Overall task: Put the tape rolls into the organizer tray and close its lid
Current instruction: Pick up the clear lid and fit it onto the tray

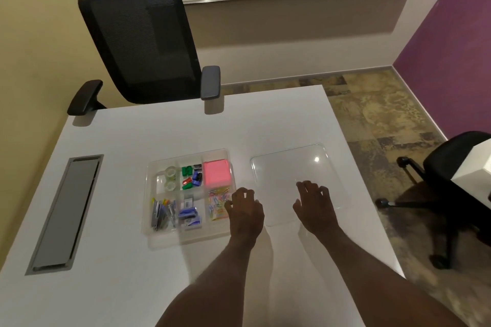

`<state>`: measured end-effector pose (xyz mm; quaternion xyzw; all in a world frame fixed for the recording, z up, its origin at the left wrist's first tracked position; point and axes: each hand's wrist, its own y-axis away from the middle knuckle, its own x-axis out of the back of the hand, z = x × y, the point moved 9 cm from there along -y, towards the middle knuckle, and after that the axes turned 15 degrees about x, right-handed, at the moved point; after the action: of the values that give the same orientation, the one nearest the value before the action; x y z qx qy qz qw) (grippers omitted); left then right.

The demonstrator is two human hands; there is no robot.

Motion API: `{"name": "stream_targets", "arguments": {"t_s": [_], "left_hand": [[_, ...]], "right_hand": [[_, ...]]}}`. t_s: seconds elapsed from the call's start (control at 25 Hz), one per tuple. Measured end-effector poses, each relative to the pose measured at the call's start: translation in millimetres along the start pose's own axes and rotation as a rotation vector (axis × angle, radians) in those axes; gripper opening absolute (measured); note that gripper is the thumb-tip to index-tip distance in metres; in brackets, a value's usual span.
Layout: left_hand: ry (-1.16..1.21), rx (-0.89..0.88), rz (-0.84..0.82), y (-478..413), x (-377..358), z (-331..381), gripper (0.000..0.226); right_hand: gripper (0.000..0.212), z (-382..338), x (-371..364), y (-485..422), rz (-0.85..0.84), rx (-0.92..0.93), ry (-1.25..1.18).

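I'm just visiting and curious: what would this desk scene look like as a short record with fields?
surface: white table
organizer tray: clear, open, divided into compartments
tape rolls: two clear rolls, in the tray's far-left compartment
other contents: pink sticky notes, paper clips
lid: clear, lying flat on the table, right of the tray
left hand: empty, at the tray's right edge
right hand: empty, spread over the lid
remaining: lid not yet on the tray
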<state>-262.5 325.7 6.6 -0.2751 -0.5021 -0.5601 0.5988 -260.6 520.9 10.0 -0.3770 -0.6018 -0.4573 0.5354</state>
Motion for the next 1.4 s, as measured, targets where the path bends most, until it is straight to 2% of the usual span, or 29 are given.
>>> {"name": "stream_targets", "arguments": {"t_s": [0.16, 0.28, 0.52, 0.72, 1.04, 1.2, 1.28, 1.4], "left_hand": [[-0.004, 0.056, -0.203, -18, -35, 23, 0.044], [-0.047, 0.144, -0.324, -25, -61, 22, 0.051], [0.001, 0.316, -0.38, -53, -81, 13, 0.063], [0.085, 0.44, -0.35, -74, -86, 7, 0.055], [0.411, 0.566, -0.253, -82, -97, 3, 0.054], [0.556, 0.669, -0.215, -78, -97, -9, 0.035], [0.617, 0.644, -0.154, -73, -83, -8, 0.031], [0.722, 0.551, -0.033, -64, -52, 2, 0.035]], "right_hand": [[0.047, 56, -8, -18, -0.006, -0.06, -0.154], [0.05, 94, -19, -28, 0.011, -0.181, -0.298], [0.054, 150, -43, -43, -0.026, -0.355, -0.379], [0.058, 167, -60, -54, -0.077, -0.438, -0.434], [0.04, 165, -72, -56, -0.038, -0.52, -0.438], [0.029, 174, -67, -44, 0.092, -0.628, -0.503], [0.025, 176, -59, -38, 0.178, -0.645, -0.561], [0.018, 180, -38, -32, 0.347, -0.638, -0.641]]}}
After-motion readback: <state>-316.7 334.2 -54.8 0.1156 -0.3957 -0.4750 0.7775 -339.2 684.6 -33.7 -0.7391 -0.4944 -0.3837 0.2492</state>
